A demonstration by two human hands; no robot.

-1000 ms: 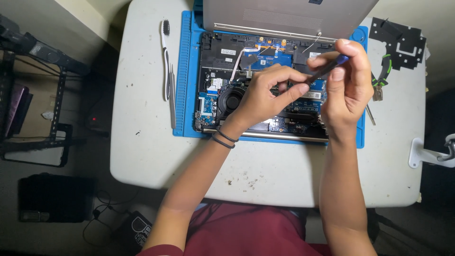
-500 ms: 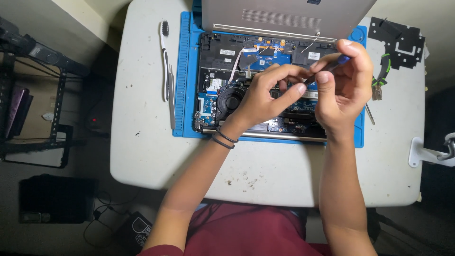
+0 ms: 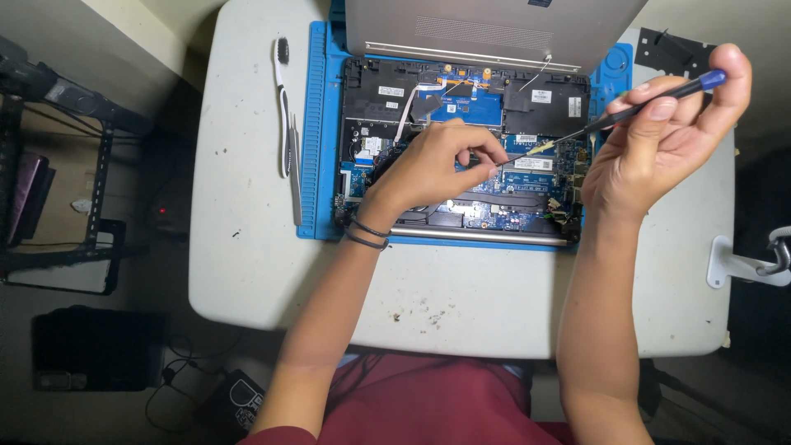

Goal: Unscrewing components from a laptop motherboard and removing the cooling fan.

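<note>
Screwdriver (image 3: pixel 634 107), blue-handled, sits pinched in the right hand (image 3: pixel 659 148), its tip slanting down toward the left hand (image 3: pixel 432 165). That hand's fingers are pressed together at the tip, over the middle of the opened laptop (image 3: pixel 461 140). Under the laptop lies a blue mat (image 3: pixel 317 132); left of the laptop lie a brush (image 3: pixel 283 99) and tweezers (image 3: pixel 295 169).

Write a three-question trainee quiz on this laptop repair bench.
1. True or false: the right hand holds a blue-tipped screwdriver.
2. Where does the left hand rest? A on the opened laptop; B on the toothbrush; C on the bare table.
3. What colour is the mat under the laptop?

Key: 1 true; 2 A; 3 blue.
</note>
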